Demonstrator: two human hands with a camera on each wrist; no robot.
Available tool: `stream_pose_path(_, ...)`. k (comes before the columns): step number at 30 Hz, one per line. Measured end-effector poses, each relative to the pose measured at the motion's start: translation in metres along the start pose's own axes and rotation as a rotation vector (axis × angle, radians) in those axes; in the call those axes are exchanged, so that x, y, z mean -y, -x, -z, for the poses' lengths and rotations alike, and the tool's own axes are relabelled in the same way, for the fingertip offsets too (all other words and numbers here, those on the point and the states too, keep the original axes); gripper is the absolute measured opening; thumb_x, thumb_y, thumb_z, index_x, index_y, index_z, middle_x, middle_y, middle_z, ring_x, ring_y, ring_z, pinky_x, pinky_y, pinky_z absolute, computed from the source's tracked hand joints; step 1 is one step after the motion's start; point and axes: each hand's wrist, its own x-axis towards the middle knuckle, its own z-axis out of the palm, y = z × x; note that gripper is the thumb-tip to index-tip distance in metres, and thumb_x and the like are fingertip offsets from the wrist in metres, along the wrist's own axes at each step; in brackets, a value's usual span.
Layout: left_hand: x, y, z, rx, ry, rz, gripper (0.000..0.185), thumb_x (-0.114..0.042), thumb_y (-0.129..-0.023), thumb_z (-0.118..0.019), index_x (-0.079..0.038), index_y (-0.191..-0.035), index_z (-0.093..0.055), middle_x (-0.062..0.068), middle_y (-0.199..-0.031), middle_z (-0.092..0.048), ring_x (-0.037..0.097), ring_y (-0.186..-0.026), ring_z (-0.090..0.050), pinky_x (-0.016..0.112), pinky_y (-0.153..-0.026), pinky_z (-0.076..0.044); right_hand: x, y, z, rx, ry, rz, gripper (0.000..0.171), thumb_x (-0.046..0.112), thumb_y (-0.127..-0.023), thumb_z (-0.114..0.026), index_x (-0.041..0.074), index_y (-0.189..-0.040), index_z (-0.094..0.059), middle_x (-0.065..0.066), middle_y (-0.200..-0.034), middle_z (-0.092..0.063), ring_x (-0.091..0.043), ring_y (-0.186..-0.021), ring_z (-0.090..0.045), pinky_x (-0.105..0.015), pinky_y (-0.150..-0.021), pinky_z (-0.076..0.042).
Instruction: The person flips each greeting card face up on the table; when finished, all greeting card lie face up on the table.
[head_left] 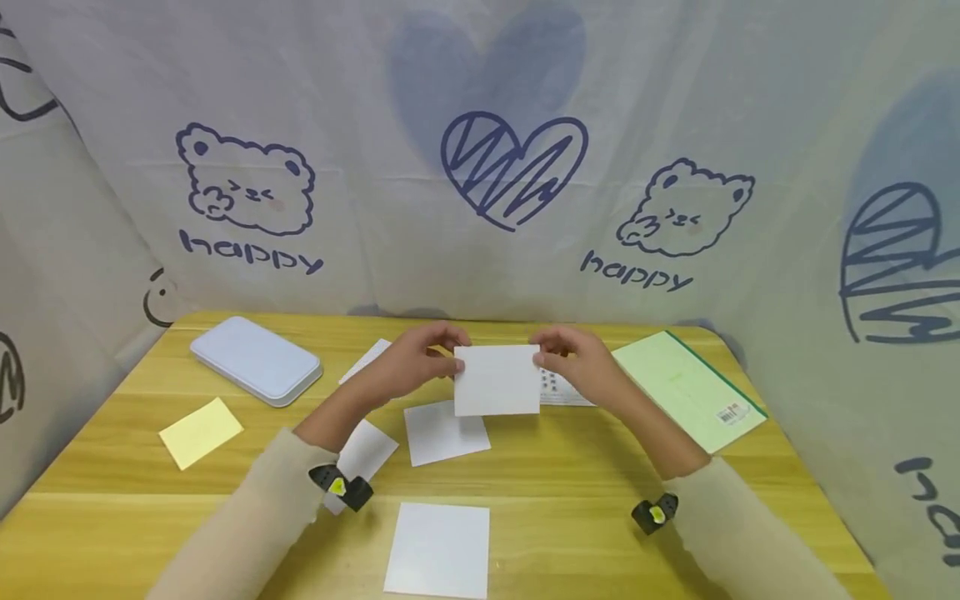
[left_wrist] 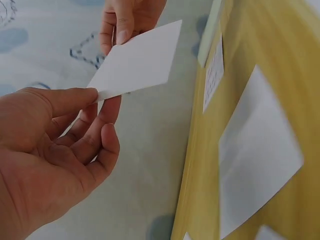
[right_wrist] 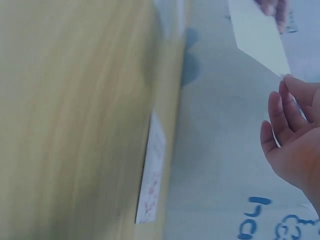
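Note:
A blank white card (head_left: 497, 382) is held up above the table by both hands. My left hand (head_left: 411, 360) pinches its upper left corner between thumb and fingers. At the opposite upper corner, my right hand (head_left: 581, 362) pinches it the same way. In the left wrist view the card (left_wrist: 140, 62) spans between the left hand (left_wrist: 55, 145) and the right hand (left_wrist: 131, 20). The right wrist view shows the right hand (right_wrist: 297, 125) at one corner of the card (right_wrist: 260, 37). Below it, another white card (head_left: 446, 435) lies on the table.
A square white sheet (head_left: 438, 550) lies at the front. More white paper (head_left: 367, 450) is partly under the left arm, and a printed card (head_left: 566, 390) lies behind the right hand. Around them are a yellow note pad (head_left: 201, 432), a pale case (head_left: 257, 358) and a green notebook (head_left: 686, 387).

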Motion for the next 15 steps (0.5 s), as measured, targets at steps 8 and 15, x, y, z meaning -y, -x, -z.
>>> stream_pose_path(8, -0.008, 0.028, -0.02, 0.066, 0.078, -0.024, 0.027, -0.018, -0.097, -0.068, -0.013, -0.122, -0.061, 0.009, -0.12, -0.06, 0.023, -0.093, -0.068, 0.044, -0.089, -0.051, 0.022, 0.051, 0.008, 0.028, -0.07, 0.01, 0.022, 0.023, -0.097, -0.068, 0.017, -0.118, -0.068, -0.004, -0.106, -0.066, -0.025, -0.096, -0.061, -0.029, -0.079, -0.056)
stream_pose_path(15, -0.007, 0.028, -0.027, 0.074, 0.044, -0.036, 0.027, -0.018, -0.096, -0.068, -0.014, -0.123, -0.062, 0.007, -0.119, -0.062, 0.023, -0.094, -0.065, 0.042, -0.085, -0.05, 0.025, 0.07, 0.008, 0.053, -0.078, 0.046, 0.02, 0.02, -0.097, -0.068, 0.018, -0.117, -0.07, -0.002, -0.115, -0.069, -0.021, -0.098, -0.064, -0.029, -0.085, -0.057)
